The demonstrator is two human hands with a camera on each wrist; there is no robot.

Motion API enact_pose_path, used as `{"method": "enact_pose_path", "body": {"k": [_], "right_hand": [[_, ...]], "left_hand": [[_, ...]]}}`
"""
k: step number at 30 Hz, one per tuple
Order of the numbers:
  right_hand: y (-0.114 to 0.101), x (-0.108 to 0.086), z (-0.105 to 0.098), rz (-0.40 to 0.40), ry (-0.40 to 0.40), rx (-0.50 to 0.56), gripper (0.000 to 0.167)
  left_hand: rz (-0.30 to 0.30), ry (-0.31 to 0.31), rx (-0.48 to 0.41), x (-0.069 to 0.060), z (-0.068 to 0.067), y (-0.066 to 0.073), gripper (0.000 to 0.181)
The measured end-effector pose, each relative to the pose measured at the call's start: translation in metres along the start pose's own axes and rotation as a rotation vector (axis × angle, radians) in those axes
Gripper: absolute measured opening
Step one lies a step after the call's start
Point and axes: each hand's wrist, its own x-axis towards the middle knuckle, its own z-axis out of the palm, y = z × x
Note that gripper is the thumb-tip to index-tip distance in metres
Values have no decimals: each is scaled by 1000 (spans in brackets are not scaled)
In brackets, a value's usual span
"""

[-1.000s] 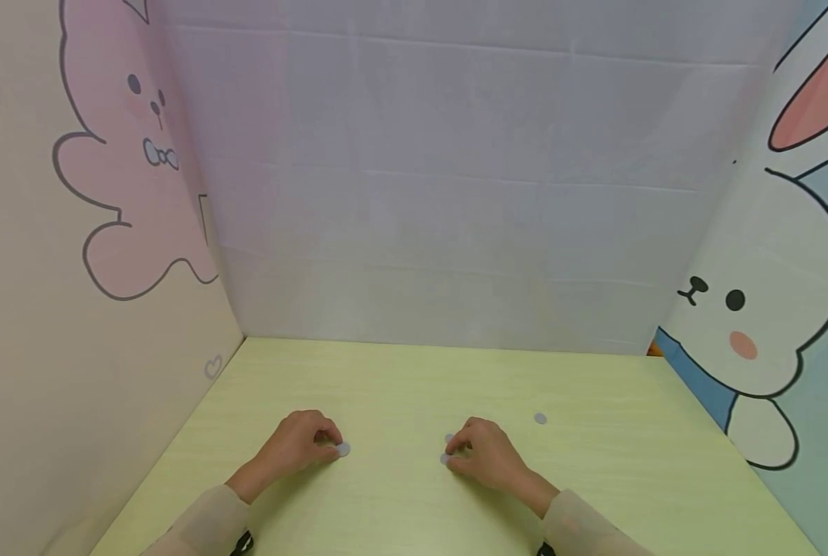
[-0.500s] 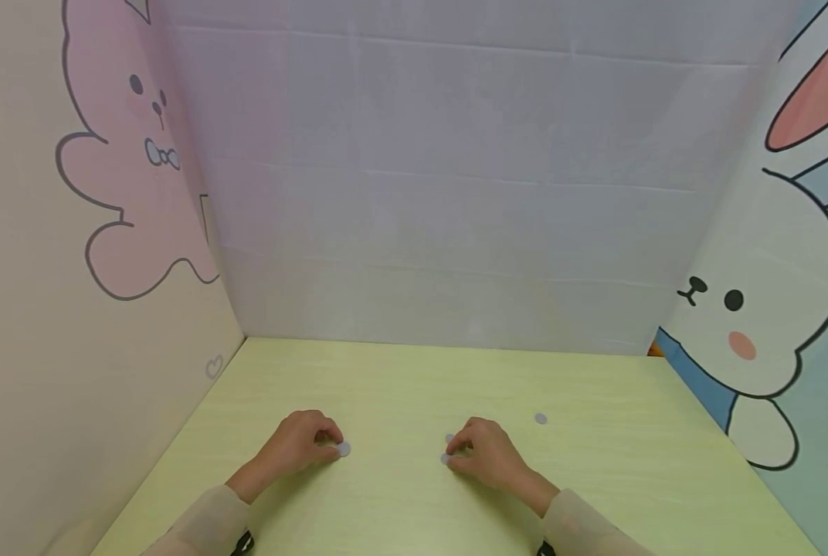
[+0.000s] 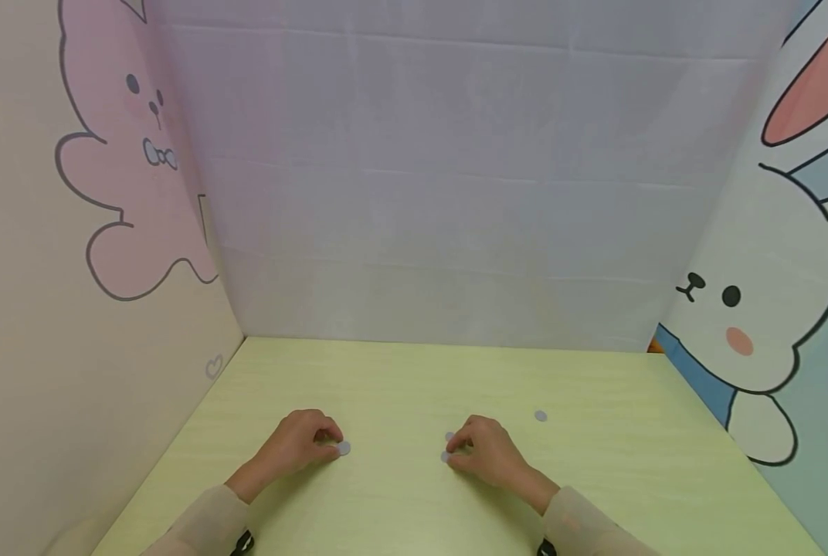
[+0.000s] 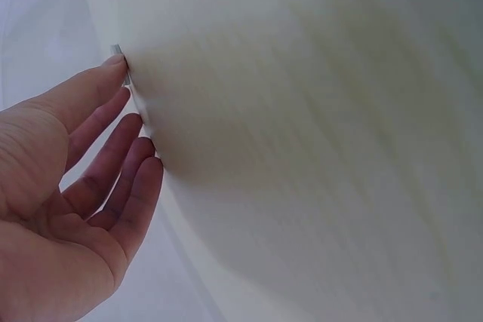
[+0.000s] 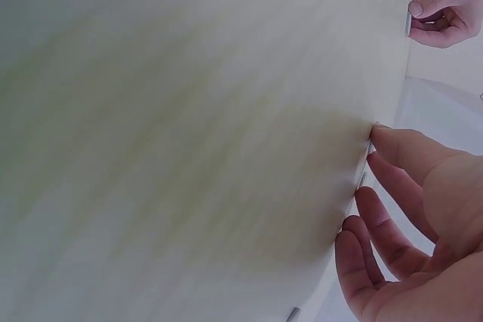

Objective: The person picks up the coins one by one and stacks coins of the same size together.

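Note:
On the yellow tabletop, my left hand (image 3: 308,439) pinches a small flat grey disc (image 3: 344,448) between thumb and index finger. The left wrist view shows this disc (image 4: 117,51) edge-on beneath the thumb tip, the other fingers resting on the table. To the right, my right hand (image 3: 489,454) holds another grey disc (image 3: 445,457) by its edge with thumb and index finger, partly covered by them. Right behind those fingertips lies a further disc (image 3: 449,436), seen as a thin edge (image 5: 362,179) close to the fingers in the right wrist view.
One more grey disc (image 3: 541,415) lies flat beyond my right hand, toward the back right. A pale sheet (image 3: 421,193) hangs along the table's (image 3: 400,510) back edge. Side walls carry a pink cartoon animal (image 3: 136,177) and a white rabbit (image 3: 755,309).
Both hands and the discs hold their places on the table. Only the head view has shifted very slightly.

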Motion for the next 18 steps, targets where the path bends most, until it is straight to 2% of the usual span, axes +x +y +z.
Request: {"method": "enact_pose_path", "body": {"k": [14,18], "right_hand": [[-3,-1,-1,5,2,12,9],[-3,-1,-1,2,4,14,9]], "left_hand": [[-21,-32,-1,2,-5,4,21],[22,-5,44,8,-4,10,23]]}}
